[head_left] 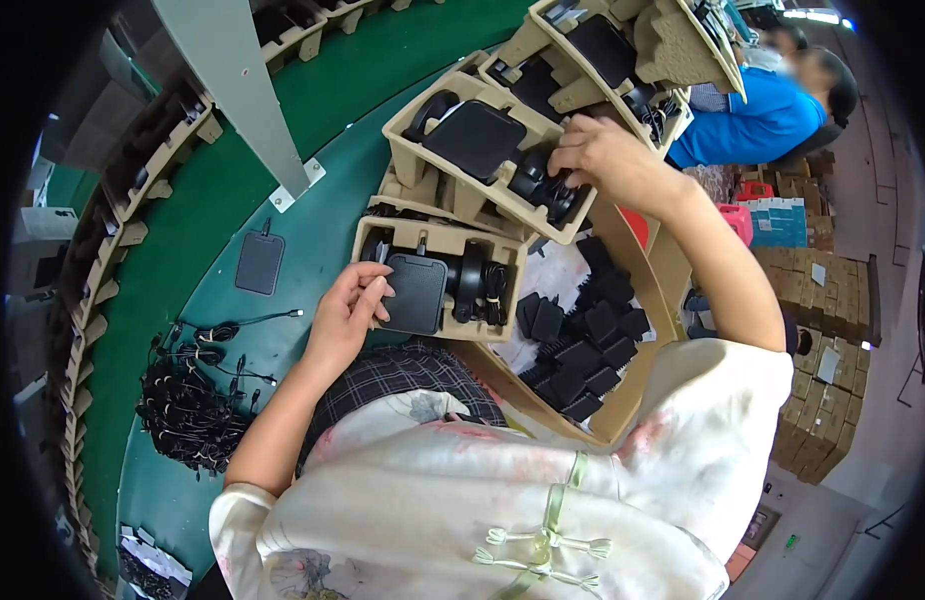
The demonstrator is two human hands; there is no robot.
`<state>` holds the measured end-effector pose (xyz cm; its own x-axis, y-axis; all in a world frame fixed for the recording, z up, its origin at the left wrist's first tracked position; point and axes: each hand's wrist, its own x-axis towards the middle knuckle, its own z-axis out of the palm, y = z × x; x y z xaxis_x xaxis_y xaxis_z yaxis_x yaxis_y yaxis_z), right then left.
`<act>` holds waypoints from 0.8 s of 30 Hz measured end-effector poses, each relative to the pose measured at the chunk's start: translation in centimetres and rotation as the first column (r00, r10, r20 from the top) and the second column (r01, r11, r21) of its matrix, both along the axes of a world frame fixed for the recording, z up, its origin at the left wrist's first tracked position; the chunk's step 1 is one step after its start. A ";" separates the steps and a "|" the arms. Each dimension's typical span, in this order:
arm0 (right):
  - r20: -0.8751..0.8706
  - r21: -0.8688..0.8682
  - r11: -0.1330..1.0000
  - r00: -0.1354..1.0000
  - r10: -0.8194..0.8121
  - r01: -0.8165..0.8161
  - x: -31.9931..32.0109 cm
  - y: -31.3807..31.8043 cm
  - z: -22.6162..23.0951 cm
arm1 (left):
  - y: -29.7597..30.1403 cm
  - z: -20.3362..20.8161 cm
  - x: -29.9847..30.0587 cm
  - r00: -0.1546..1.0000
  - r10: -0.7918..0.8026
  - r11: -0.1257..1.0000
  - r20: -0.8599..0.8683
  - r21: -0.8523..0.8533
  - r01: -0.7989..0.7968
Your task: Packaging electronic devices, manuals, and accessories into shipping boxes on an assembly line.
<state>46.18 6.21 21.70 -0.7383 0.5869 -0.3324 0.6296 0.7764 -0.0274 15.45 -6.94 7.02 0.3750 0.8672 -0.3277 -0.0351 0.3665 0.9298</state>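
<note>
My left hand (pixel 351 308) is closed at the left edge of a black square pad (pixel 419 292), its fingers and thumb pinched there. The pad lies over a moulded pulp tray (pixel 517 262), beside a black ring-shaped part (pixel 471 280) and a coiled black cable (pixel 495 292). Farther off, my right hand (pixel 615 160) reaches into a second pulp tray (pixel 411 150), its fingers curled down on a black rounded part (pixel 531 178). Another black square pad (pixel 475 140) sits in that tray. The right fingertips are partly hidden.
An open carton (pixel 623 420) of black square pieces (pixel 583 345) stands at my right. Loose black cables (pixel 188 410) and a lone pad (pixel 260 262) lie on the green table. More filled trays (pixel 603 50) are stacked beyond; a metal post (pixel 238 90) rises at left. A co-worker (pixel 748 115) sits at far right.
</note>
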 end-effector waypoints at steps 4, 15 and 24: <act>-0.180 -0.175 0.928 0.916 -0.360 0.330 0.5 -1.5 -1.1 | 0.3 0.1 0.5 1.000 0.008 1.000 -0.011 -0.007 -0.008; -0.332 0.076 0.885 0.849 -0.411 0.459 1.9 -4.1 -3.2 | 3.3 0.6 4.4 0.996 -0.085 0.986 -0.021 0.145 0.087; -0.428 0.211 0.865 0.839 -0.337 0.455 2.6 -6.1 -5.5 | 2.2 0.1 1.8 0.999 -0.010 0.999 -0.045 0.045 0.012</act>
